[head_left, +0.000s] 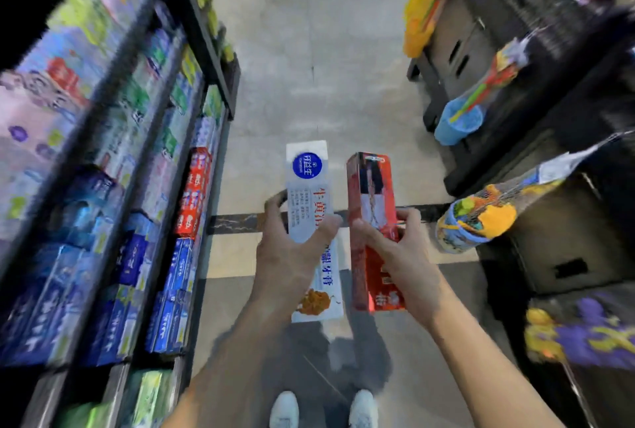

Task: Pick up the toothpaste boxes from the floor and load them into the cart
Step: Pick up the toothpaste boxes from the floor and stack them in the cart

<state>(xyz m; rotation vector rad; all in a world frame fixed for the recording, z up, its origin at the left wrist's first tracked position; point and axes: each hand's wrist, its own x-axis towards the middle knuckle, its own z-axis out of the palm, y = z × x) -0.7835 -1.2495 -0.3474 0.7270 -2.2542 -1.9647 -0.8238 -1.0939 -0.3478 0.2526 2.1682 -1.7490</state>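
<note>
My left hand (292,252) grips a long white toothpaste box (309,187) with a blue round logo and red characters, held lengthwise above the floor. Beside it, my right hand (398,252) grips a long red toothpaste box (371,183), also pointing away from me. The two boxes are close together, a narrow gap apart. No cart is in view.
Blurred shelves (165,187) packed with toothpaste boxes line the left of the aisle. Dark shelving (515,118) with hanging goods and a blue cup stands on the right. The tiled floor (309,50) runs ahead between them. My white shoes (285,410) show at the bottom.
</note>
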